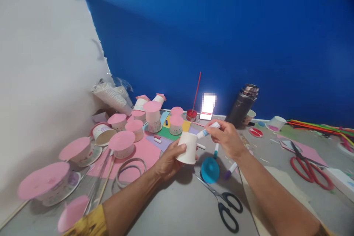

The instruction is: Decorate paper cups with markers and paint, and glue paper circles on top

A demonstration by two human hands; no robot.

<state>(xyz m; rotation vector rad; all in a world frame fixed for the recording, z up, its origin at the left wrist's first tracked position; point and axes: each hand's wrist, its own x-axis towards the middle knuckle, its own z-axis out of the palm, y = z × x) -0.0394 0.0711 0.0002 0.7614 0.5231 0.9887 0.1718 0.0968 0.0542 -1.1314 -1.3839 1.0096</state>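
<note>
My left hand [168, 160] is wrapped round a white paper cup [188, 148], held upside down above the grey table [171, 206]. My right hand [228, 138] pinches a small white glue tube [208, 130] whose tip points at the cup's upturned base. Just below the cup lie a blue paper disc [210, 169] and black-handled scissors [225, 202]. Two markers [231, 169] rest under my right wrist.
Several paper cups topped with pink discs [121, 143] crowd the left side, beside a stack of cups [110, 97] and coloured paper sheets [143, 155]. A dark flask [243, 105], a lit phone [208, 107], red scissors [309, 167] and pipe cleaners [320, 127] sit to the right.
</note>
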